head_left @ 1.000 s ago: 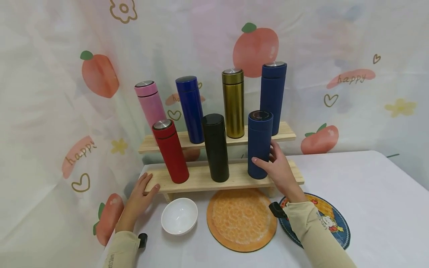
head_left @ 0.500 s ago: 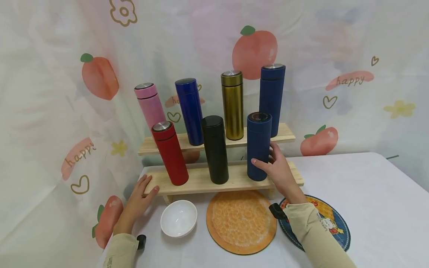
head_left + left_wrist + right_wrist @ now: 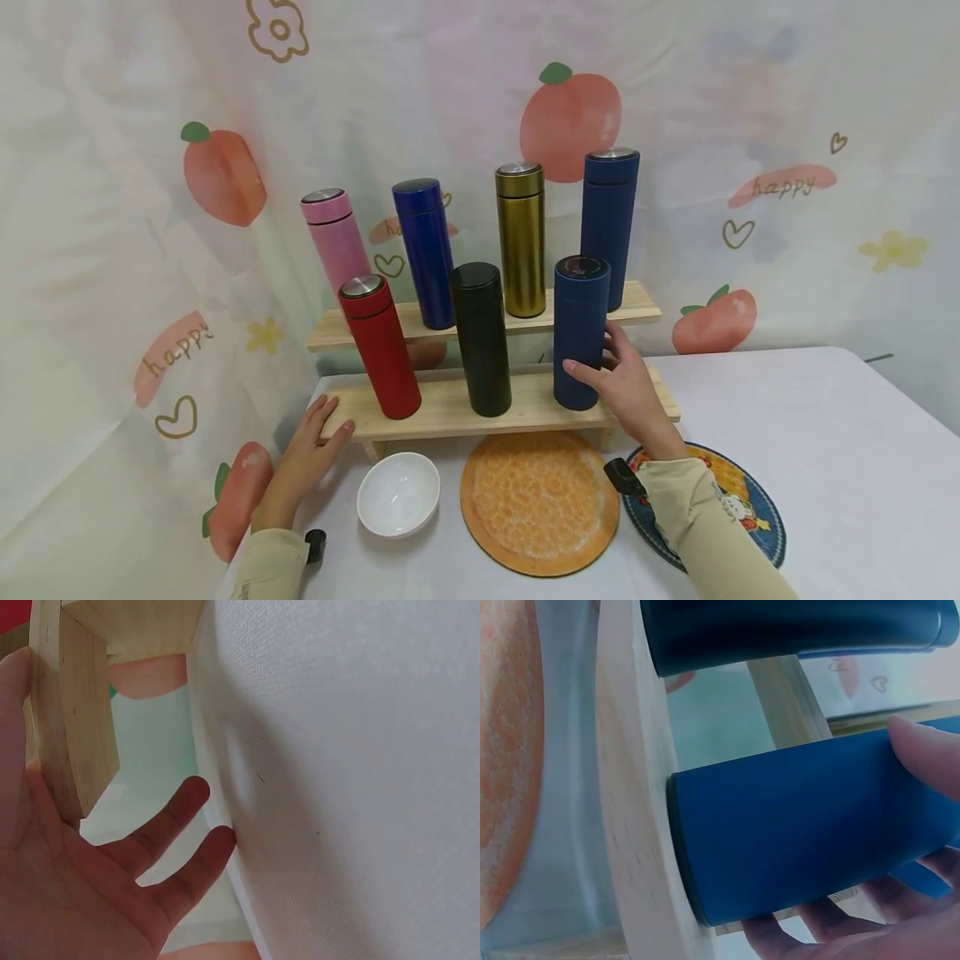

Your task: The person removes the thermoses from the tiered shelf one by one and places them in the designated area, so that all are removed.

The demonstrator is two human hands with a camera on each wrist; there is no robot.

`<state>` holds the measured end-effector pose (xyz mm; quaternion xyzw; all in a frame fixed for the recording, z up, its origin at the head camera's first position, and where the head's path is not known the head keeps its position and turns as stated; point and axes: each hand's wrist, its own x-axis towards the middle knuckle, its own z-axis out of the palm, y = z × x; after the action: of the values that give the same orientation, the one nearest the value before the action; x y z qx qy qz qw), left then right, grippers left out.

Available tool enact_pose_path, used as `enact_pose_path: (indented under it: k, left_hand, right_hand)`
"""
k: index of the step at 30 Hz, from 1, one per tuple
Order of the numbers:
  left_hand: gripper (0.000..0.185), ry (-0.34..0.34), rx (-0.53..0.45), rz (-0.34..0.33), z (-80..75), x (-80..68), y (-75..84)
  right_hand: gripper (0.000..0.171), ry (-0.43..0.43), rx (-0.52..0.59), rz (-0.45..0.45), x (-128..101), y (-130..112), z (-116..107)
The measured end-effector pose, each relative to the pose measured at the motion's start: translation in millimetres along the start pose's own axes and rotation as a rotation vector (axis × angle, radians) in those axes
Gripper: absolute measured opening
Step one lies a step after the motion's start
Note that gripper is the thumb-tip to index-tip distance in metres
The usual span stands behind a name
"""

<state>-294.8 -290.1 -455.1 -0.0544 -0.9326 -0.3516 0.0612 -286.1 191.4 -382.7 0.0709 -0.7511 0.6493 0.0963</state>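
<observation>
A dark blue flask (image 3: 581, 325) (image 3: 795, 817) stands upright at the right end of the lower wooden shelf (image 3: 442, 408) (image 3: 634, 825). My right hand (image 3: 622, 379) grips its lower half, thumb in front and fingers (image 3: 922, 754) wrapped round the back. Its base is at the shelf board. My left hand (image 3: 311, 437) (image 3: 82, 885) rests with straight fingers against the left end of the same shelf (image 3: 71, 712), holding nothing.
A red flask (image 3: 378, 350) and a black flask (image 3: 482, 337) share the lower shelf. Pink (image 3: 335, 237), blue (image 3: 425, 250), gold (image 3: 522, 237) and navy (image 3: 609, 221) flasks stand on the upper shelf. In front lie a white bowl (image 3: 398, 494), an orange mat (image 3: 540, 500) and a blue mat (image 3: 738, 500).
Only the head view has tipped up a little. Both hands and the flasks keep their places.
</observation>
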Motion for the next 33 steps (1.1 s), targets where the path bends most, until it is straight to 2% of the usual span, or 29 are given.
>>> enact_pose_path:
  k: [7, 14, 21, 33]
  left_hand:
    - [0.077, -0.011, 0.007, -0.019, 0.4, 1.4, 0.4]
    - [0.074, -0.004, 0.000, 0.003, -0.7, 0.0, 1.9]
    - [0.075, -0.035, -0.013, -0.022, -0.5, -1.0, 1.4]
    - [0.076, -0.065, -0.032, -0.022, -4.5, 1.3, 2.5]
  right_hand:
    - [0.094, 0.013, -0.034, -0.024, -1.4, -1.4, -9.6]
    - [0.097, 0.047, -0.062, -0.036, -5.4, -7.9, -25.5]
    - [0.096, 0.072, -0.099, -0.035, -9.4, -13.5, -43.7]
    - [0.092, 0.160, -0.147, -0.041, -12.6, -17.2, -70.7]
